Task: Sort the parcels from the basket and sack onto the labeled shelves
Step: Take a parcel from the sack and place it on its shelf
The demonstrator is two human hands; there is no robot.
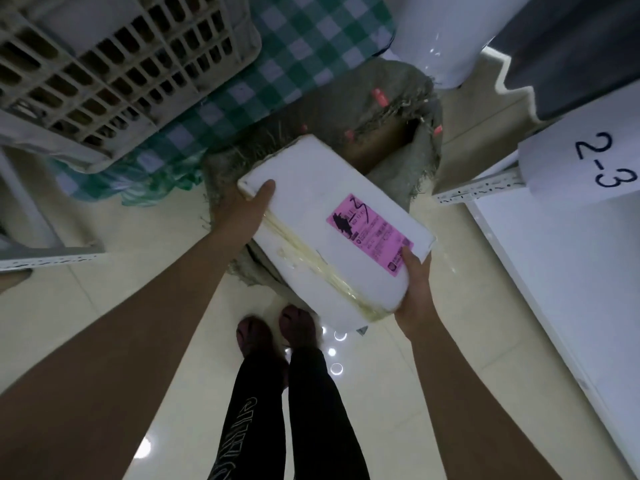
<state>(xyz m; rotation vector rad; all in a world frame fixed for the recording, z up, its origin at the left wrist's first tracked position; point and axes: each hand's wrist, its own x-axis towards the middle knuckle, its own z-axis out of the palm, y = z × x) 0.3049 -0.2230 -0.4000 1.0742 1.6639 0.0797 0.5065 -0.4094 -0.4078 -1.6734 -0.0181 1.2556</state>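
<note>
1. Parcel [329,216]: a flat white foam box held in the air over the open mouth of the sack [398,109], in front of the person's legs and above the tiled floor.
2. Its long axis runs diagonally, from the far-left corner to the near-right corner; the shelf [571,258] with the paper tag "2-3" [602,157] lies to its right, so the right hand is the nearer one to that shelf.
3. Left hand [249,209] grips the far-left end, thumb on the top face and the other fingers hidden underneath.
4. Right hand [415,289] holds the near-right corner, thumb pressed on the edge of the pink label [369,233], fingers out of sight below.
5. Looks: white foam, rounded worn corners, a band of yellowed clear tape [311,258] across the top, and a pink printed label with a handwritten mark that seems to read "3".
6. Basket [114,64], a slatted plastic crate, sits up and to the left, well apart from the parcel.
7. Likely next: swing the box rightward toward the tagged shelf, if the label matches.
</note>
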